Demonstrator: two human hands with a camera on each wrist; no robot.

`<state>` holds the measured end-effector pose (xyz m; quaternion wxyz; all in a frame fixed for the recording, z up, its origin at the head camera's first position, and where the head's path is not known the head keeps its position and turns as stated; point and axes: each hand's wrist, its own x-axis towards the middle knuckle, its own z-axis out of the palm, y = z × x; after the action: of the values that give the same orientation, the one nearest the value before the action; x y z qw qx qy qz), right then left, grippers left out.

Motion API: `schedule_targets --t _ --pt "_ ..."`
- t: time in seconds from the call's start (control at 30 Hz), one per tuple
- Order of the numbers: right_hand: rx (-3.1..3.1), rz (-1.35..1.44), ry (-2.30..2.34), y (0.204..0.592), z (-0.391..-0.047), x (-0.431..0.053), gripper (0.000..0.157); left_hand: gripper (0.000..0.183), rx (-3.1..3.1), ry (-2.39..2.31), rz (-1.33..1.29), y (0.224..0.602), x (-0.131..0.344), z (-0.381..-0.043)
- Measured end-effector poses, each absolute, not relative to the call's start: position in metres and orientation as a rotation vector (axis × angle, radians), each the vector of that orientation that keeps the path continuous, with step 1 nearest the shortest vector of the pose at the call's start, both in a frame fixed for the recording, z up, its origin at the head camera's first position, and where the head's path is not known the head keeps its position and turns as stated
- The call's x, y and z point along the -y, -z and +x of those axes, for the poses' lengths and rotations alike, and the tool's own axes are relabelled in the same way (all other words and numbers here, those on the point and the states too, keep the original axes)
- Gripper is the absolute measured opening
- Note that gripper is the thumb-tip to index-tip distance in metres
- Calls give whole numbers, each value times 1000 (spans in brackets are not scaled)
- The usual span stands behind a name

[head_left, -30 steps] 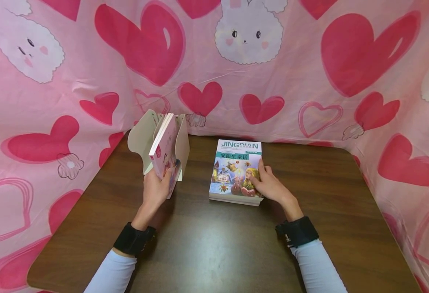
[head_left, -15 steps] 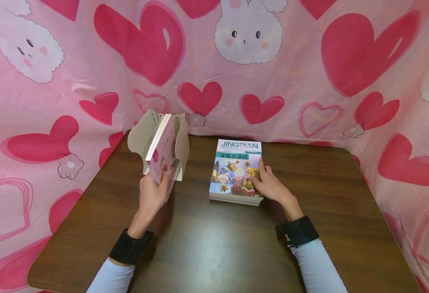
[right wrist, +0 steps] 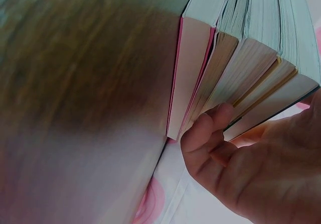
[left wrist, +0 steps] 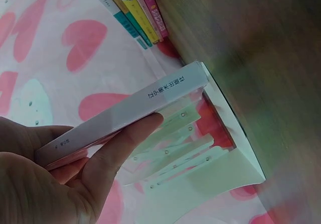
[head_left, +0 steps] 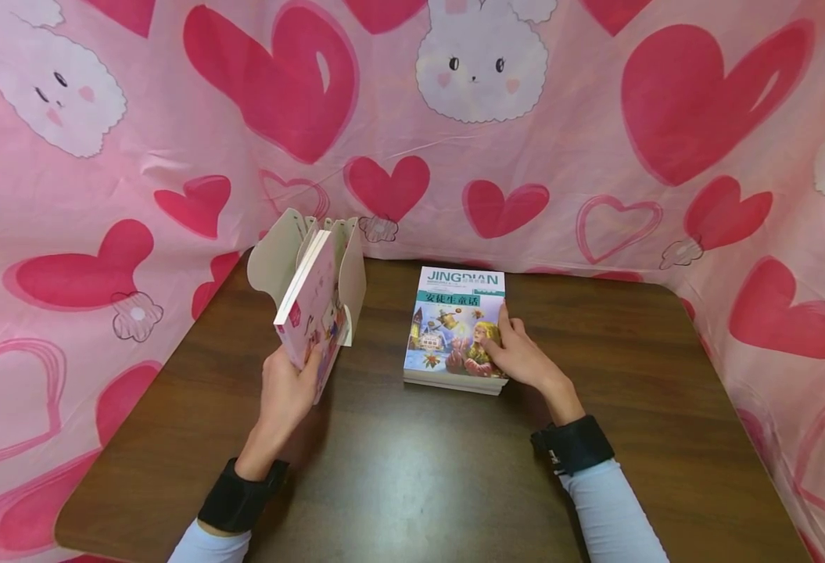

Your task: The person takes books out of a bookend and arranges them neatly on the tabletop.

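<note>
In the head view, my left hand (head_left: 285, 395) grips a pink book (head_left: 321, 301) that stands on edge, its page edges up. The far part of the book overlaps the cream book organizer (head_left: 271, 258). Up close in the left wrist view, my thumb lies along one cover beside the white spine (left wrist: 125, 108), and my other fingers are behind the book. My right hand (head_left: 528, 356) holds the right side of a stack of books (head_left: 454, 328), thumb on the illustrated top cover. The right wrist view shows curled fingers (right wrist: 200, 133) against the page edges.
The organizer's upright dividers (left wrist: 175, 163) show beyond the pink book in the left wrist view. The brown wooden table (head_left: 412, 469) has rounded corners. A pink cloth (head_left: 560, 141) with hearts and rabbits hangs behind it and at both sides.
My left hand has drawn the pink book toward me and slightly left, further out from the organizer. My right hand and the stack have stayed in place.
</note>
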<state>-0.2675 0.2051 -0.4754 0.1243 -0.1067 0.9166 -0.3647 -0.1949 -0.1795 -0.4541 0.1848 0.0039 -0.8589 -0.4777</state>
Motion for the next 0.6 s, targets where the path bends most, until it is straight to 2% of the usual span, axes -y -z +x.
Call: schedule_targets --t 0.6 --pt "-2674 -312 1064 474 -267 -205 92 44 2428 1345 -7 445 177 -171"
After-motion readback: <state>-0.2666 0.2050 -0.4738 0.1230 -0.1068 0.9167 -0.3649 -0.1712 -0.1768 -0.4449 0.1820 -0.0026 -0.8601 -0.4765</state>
